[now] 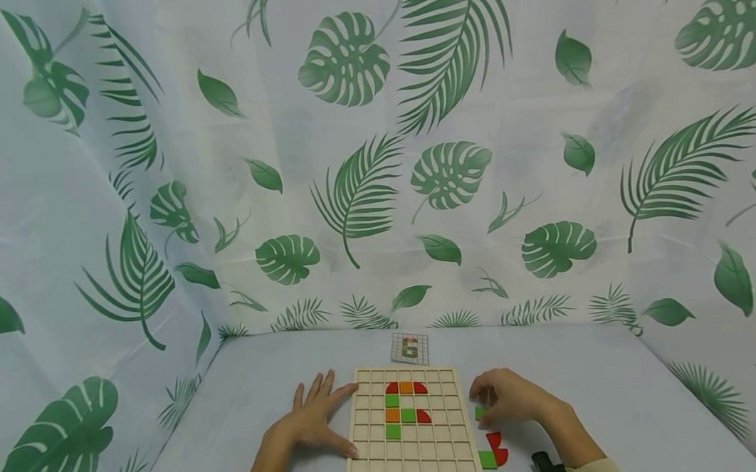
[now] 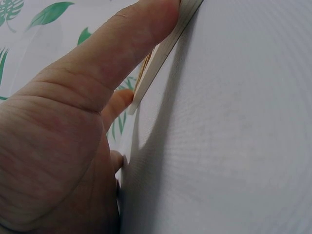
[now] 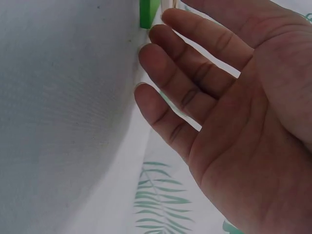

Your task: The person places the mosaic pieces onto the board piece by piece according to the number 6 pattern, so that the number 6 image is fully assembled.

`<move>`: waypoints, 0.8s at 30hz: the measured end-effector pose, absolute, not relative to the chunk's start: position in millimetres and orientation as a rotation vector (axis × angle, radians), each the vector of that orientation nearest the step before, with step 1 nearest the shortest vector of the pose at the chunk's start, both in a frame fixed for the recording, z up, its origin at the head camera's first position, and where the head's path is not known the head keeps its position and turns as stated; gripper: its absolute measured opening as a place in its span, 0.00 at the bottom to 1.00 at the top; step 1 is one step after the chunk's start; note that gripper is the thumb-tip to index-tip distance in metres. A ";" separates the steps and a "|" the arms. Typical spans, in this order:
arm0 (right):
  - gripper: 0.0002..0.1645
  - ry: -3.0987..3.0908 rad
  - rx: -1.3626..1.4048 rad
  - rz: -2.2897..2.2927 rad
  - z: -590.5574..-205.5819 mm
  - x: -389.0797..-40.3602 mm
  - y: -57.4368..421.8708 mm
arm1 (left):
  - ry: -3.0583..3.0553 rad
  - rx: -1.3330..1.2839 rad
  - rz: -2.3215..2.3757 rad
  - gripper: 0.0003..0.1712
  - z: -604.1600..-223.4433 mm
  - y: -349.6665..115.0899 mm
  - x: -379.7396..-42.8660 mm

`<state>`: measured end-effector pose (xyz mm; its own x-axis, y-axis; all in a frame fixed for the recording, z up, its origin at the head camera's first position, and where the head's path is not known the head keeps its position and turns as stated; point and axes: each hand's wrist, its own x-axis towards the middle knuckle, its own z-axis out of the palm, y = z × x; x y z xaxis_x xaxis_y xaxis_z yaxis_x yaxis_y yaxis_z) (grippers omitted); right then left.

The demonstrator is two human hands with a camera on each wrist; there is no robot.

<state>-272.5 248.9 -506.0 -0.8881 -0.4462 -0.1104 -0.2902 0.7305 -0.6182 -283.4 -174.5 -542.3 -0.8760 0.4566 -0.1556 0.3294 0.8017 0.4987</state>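
Head view: a person's left hand (image 1: 313, 421) is resting open and spread, thumb and finger touching the left edge of a wooden board (image 1: 441, 468) that is bearing red, orange and green pieces (image 1: 408, 415). Right of it, the right hand (image 1: 513, 398) is bending round a small green square (image 1: 480, 414); loose red pieces (image 1: 501, 457) are lying nearer the person. A patterned card (image 1: 410, 349) is lying beyond.

Left wrist view: the thumb is touching the board's edge.

Right wrist view: loosely bent fingers are showing beside the green square; whether they are pinching it, one cannot tell.

The person is apparently collecting a piece; the next move is likely calling for a secure pinch and a cell matching the card.
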 end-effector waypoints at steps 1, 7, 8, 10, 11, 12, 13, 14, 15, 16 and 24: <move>0.22 2.678 -0.584 -0.893 -506.5 -272.6 249.4 | 2.721 0.603 0.683 0.70 -542.6 -174.1 -283.6; 0.18 2.658 -0.602 -0.882 -508.6 -273.6 251.0 | 2.721 0.593 0.683 0.70 -543.1 -172.8 -284.1; 0.18 2.656 -0.606 -0.882 -508.9 -273.9 251.1 | 2.721 0.594 0.684 0.70 -542.8 -172.7 -283.9; 0.17 2.651 -0.615 -0.883 -509.8 -274.5 251.4 | 2.721 0.595 0.687 0.70 -542.4 -172.6 -283.7; 0.17 2.649 -0.620 -0.885 -510.3 -274.9 251.5 | 2.721 0.597 0.689 0.70 -542.1 -172.6 -283.5; 0.16 2.647 -0.620 -0.888 -510.5 -274.8 251.5 | 2.721 0.597 0.692 0.70 -541.7 -172.6 -283.3; 0.16 2.647 -0.621 -0.891 -510.8 -275.0 251.6 | 2.721 0.598 0.693 0.70 -541.4 -172.6 -283.1; 0.16 2.649 -0.622 -0.891 -511.3 -275.2 251.7 | 2.721 0.600 0.695 0.70 -541.0 -172.6 -282.8; 0.15 2.651 -0.618 -0.891 -511.7 -275.4 251.5 | 2.721 0.600 0.697 0.70 -540.7 -172.5 -282.6; 0.15 2.651 -0.612 -0.893 -511.9 -275.4 251.3 | 2.721 0.601 0.697 0.70 -540.3 -172.5 -282.3; 0.12 2.659 -0.605 -0.874 -509.2 -273.1 247.7 | 2.713 0.594 0.691 0.70 -537.9 -173.2 -281.0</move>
<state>-273.1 247.7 -509.2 -0.8739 -0.4688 -0.1285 -0.3010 0.7296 -0.6141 -281.0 -173.2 -537.9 -0.8765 0.4528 -0.1635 0.3195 0.8011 0.5061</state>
